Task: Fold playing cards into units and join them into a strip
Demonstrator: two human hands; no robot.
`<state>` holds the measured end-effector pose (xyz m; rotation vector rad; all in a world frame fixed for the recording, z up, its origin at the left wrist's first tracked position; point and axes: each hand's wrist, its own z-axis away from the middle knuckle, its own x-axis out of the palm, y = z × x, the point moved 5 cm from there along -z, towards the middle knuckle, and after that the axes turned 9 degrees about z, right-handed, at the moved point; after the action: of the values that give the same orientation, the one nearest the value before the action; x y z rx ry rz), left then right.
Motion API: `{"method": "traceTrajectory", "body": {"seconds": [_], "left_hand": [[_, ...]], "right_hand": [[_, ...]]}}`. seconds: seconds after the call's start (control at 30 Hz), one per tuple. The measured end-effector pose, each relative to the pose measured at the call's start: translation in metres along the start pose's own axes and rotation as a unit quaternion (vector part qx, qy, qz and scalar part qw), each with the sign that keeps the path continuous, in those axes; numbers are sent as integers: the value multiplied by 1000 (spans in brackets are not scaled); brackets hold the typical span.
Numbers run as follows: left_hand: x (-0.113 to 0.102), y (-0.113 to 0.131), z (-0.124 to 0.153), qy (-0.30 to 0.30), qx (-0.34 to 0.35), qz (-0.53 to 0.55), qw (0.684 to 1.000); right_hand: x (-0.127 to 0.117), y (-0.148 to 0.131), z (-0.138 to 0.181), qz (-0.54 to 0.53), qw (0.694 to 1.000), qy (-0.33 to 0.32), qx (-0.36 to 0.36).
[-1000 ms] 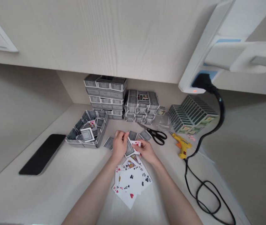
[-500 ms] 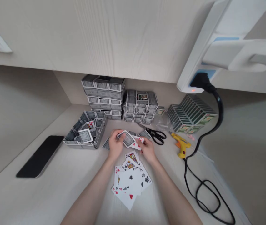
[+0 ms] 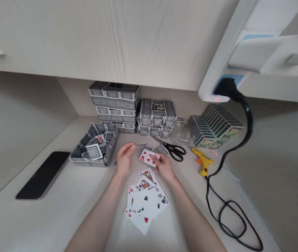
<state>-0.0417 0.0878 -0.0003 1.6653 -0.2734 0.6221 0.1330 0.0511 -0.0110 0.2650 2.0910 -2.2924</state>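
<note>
My left hand point(image 3: 124, 159) pinches a playing card point(image 3: 141, 144) held almost edge-on, so its face is hidden. Between the thumb and fingers of my right hand point(image 3: 164, 166) is a face-up red heart card point(image 3: 148, 157), a six or nine. A spread of face-up cards point(image 3: 146, 203) lies on the table between my forearms. Grey-backed cards point(image 3: 161, 149) rest behind my right hand, beside black-handled scissors point(image 3: 175, 151). To the left, a box made of cards point(image 3: 87, 161) holds several loose cards point(image 3: 94, 152).
Stacked card-built boxes point(image 3: 116, 101) and a second stack point(image 3: 157, 115) stand along the back wall. Card packs point(image 3: 212, 127) sit at the back right, near a yellow glue gun point(image 3: 203, 161) with a looping black cord point(image 3: 227, 204). A dark phone point(image 3: 43, 175) lies left.
My hands have moved apart, separating the two cards. The left card has tilted from showing its back to nearly edge-on, and more of the right card's face shows.
</note>
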Motion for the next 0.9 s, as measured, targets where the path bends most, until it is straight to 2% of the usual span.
{"method": "traceTrajectory", "body": {"seconds": [0.07, 0.13, 0.23, 0.3, 0.37, 0.53, 0.67, 0.73, 0.8, 0.9], "left_hand": [[5, 4, 3, -27, 1, -19, 999], [16, 8, 9, -98, 16, -79, 992], [40, 14, 25, -261, 74, -185, 944], [48, 18, 33, -311, 128, -224, 915], [51, 20, 37, -335, 166, -241, 896], [52, 21, 41, -357, 189, -255, 879], [55, 22, 48, -386, 164, -249, 873], [55, 23, 50, -386, 146, -226, 882], [52, 23, 47, -341, 136, -212, 906], [37, 20, 33, -189, 126, -236, 945]], "right_hand": [[1, 0, 0, -14, 1000, -14, 4], [0, -1, 0, -44, 999, -20, 10], [-3, 0, 0, -98, 995, -7, 29], [-5, 1, 0, -123, 991, -1, 50], [-5, 3, -1, -143, 987, 1, 69], [-5, 3, -3, -188, 979, 6, 72], [-6, 3, -4, -195, 979, 2, 64], [-7, 3, -4, -194, 979, 6, 66], [-7, 3, -4, -189, 980, 3, 69], [-5, 1, -2, -174, 983, -14, 64]]}}
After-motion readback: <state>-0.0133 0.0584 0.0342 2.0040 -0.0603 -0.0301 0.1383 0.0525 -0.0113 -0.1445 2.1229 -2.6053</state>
